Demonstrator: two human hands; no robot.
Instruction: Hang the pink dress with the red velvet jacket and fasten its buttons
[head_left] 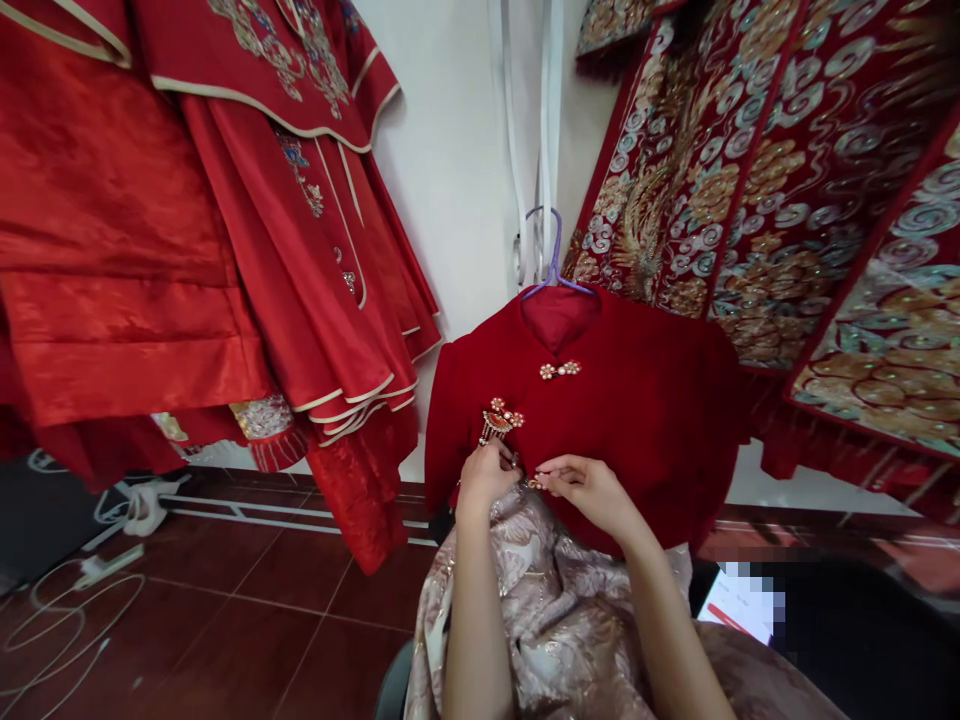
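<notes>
A dark red, velvet-looking jacket (pixel 637 400) hangs on a purple hanger (pixel 556 255) before me. At its chest, a flower-shaped pearl clasp (pixel 560 370) is joined across the front opening. Lower on the left sits a gold fan-shaped brooch with hanging beads (pixel 501 420). My left hand (pixel 484 478) is closed on the jacket's front edge just under the brooch; its fingertips are partly hidden. Beside it, my right hand (pixel 592 492) pinches a small flower clasp (pixel 535 484) at the lower front. Shiny patterned fabric (pixel 540 590) lies beneath both forearms.
Red embroidered garments (pixel 277 230) hang at the left, and densely embroidered ones (pixel 780 200) at the right. White poles (pixel 551 130) rise behind the hanger. White cables (pixel 67 590) lie on the tiled floor at left. A lit screen (pixel 739 605) shows at lower right.
</notes>
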